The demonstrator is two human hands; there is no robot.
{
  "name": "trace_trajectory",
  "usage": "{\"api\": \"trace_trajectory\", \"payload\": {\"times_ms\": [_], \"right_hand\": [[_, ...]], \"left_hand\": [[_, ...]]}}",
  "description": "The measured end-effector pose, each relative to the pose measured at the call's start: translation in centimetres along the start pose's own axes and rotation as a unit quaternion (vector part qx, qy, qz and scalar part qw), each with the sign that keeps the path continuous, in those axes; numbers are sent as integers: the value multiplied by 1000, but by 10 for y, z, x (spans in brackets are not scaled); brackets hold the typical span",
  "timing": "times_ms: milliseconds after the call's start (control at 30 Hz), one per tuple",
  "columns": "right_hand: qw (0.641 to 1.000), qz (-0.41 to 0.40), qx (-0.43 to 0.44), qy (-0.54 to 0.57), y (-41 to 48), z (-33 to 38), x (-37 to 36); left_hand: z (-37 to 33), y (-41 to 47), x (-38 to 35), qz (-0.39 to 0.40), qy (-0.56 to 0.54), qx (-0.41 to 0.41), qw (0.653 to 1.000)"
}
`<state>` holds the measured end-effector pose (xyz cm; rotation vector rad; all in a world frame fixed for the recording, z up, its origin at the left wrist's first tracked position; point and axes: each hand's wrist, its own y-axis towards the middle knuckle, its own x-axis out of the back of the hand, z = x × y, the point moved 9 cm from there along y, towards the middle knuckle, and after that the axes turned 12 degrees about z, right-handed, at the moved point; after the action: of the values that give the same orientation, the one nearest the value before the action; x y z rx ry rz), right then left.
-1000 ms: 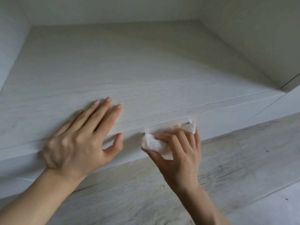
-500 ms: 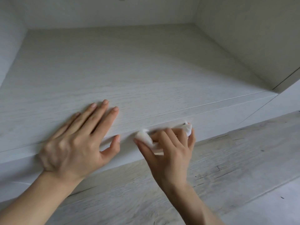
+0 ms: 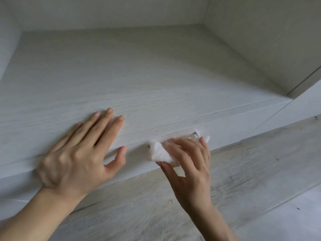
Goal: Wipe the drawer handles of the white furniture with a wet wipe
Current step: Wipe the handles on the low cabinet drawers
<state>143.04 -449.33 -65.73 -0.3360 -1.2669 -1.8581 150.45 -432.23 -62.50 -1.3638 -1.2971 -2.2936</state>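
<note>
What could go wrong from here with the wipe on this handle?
1. The wipe is bunched under the right hand, so it may skip parts of the handle, which is mostly hidden.
2. Its loose corners stick out at the handle's right end and might snag or tear there.
3. The left hand lies flat on the top, thumb on the drawer front near the wipe; a leftward stroke could bump it.
</note>
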Motion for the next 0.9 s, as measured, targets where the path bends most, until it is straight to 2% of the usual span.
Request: {"api": "trace_trajectory", "payload": {"times_ms": [100,267,400,533,600,733,900], "right_hand": [[1000,3,-19,10,-1,-6,2],[999,28,8,-23,9,-2,2],[999,46,23,8,6,2,5],[994,96,-7,51,16,-3,11],[988,124,-53,79,23,-6,16],[938,75,-265,212,20,-32,46],[903,41,-361,230,-5,-56,103]], "left_hand": [[0,1,0,-1,-2,3,1000],[-1,2,-1,3,-5,-3,1000],[0,3,-1,6,-5,2,1000],[1,4,-4,28,-24,1,999],[0,5,-1,44,-26,-4,999],[-3,12,6,81,-55,-13,995],[-81,48,35,59,-115,-146,981]]}}
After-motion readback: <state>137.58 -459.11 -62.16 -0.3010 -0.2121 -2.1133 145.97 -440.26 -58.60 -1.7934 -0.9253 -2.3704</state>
